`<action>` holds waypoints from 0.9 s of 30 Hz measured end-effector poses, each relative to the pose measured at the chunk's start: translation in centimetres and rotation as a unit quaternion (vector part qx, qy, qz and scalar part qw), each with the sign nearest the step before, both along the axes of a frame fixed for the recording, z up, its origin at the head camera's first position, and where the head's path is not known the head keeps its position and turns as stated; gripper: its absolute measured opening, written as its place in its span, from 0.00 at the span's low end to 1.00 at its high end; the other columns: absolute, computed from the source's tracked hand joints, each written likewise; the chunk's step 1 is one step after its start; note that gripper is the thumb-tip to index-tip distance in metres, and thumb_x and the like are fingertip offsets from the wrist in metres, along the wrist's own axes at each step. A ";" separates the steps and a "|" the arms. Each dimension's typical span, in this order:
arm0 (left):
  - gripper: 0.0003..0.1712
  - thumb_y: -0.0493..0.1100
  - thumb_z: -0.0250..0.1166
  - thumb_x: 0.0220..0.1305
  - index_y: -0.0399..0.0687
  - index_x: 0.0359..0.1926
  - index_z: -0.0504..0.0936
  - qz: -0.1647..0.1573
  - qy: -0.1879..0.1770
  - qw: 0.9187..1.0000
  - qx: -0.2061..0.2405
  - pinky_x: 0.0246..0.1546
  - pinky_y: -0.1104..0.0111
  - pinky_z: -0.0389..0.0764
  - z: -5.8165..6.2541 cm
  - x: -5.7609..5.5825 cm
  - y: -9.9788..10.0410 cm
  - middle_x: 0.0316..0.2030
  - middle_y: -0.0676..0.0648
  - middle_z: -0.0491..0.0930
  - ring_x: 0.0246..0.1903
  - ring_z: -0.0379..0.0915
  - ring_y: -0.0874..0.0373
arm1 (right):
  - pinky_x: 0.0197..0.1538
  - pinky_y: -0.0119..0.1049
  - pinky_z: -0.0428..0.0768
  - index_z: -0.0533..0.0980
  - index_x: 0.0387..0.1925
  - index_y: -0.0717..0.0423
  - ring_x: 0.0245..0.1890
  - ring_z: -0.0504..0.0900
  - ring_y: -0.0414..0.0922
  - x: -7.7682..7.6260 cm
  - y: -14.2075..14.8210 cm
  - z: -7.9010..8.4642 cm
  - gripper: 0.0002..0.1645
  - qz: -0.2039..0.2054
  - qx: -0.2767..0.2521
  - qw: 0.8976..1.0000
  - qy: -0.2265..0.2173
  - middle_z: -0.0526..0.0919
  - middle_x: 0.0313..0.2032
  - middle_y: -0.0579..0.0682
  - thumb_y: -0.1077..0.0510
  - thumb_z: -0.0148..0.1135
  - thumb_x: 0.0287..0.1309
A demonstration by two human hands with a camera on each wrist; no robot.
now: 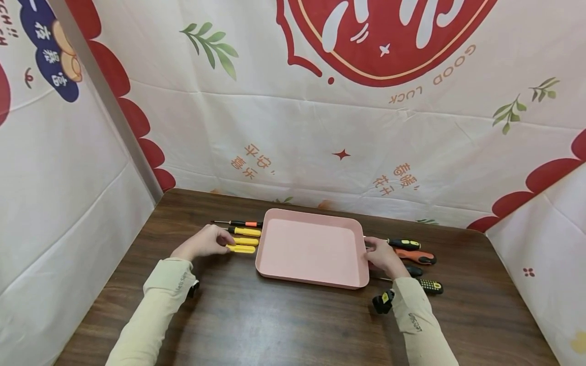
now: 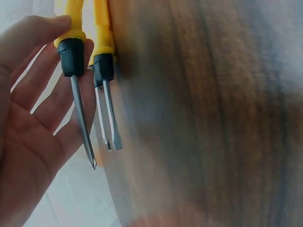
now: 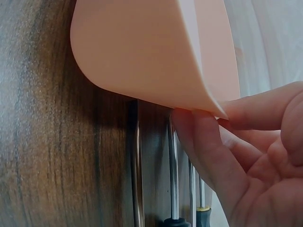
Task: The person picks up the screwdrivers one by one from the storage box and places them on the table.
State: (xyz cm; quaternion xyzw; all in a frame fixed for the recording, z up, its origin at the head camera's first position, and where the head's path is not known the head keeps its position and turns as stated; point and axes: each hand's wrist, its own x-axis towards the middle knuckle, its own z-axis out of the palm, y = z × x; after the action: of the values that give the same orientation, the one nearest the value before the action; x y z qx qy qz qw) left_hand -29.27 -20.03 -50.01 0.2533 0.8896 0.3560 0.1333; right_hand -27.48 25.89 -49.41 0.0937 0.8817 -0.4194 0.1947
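My left hand (image 1: 206,241) pinches the yellow handle of a screwdriver (image 1: 241,249) with a cross-shaped tip, the nearest in a row left of the pink tray. In the left wrist view, the thumb lies on the handle and its metal shaft (image 2: 83,113) points away from the fingers. Two more yellow screwdrivers (image 1: 247,232) lie just behind it. My right hand (image 1: 383,255) pinches the right rim of the pink tray (image 1: 316,249) between thumb and fingers. The tray holds nothing. In the right wrist view, screwdriver shafts (image 3: 174,184) run under the tray's edge.
A black and orange screwdriver (image 1: 247,223) lies at the far left of the tray. Several larger screwdrivers, one with an orange handle (image 1: 415,256) and one with a yellow-dotted handle (image 1: 430,286), lie to the right. A printed cloth (image 1: 293,127) hangs behind the brown table (image 1: 274,325).
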 end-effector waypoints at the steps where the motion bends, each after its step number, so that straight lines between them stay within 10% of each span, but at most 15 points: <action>1: 0.07 0.34 0.67 0.48 0.41 0.33 0.84 -0.001 0.004 1.000 0.001 0.32 0.70 0.76 -0.1 0.0 0.0 0.31 0.49 0.82 0.30 0.75 0.62 | 0.36 0.42 0.79 0.56 0.64 0.66 0.35 0.79 0.48 0.0 0.0 0.0 0.35 0.000 0.002 1.000 0.001 0.75 0.42 0.64 0.69 0.50 0.52; 27: 0.08 0.33 0.66 0.48 0.45 0.32 0.84 0.001 0.077 0.997 -0.012 0.37 0.65 0.77 -3.1 0.7 0.5 0.31 0.52 0.82 0.36 0.76 0.58 | 0.34 0.40 0.79 0.56 0.63 0.68 0.35 0.78 0.49 0.1 0.0 0.1 0.35 0.005 0.013 1.000 0.007 0.75 0.43 0.66 0.70 0.50 0.51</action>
State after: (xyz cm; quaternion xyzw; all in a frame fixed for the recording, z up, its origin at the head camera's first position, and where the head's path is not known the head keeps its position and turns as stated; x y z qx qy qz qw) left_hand -28.57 -19.58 -53.09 0.2776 0.9016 0.3247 0.0676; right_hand -27.39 25.89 -49.32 0.0886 0.8887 -0.4080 0.1897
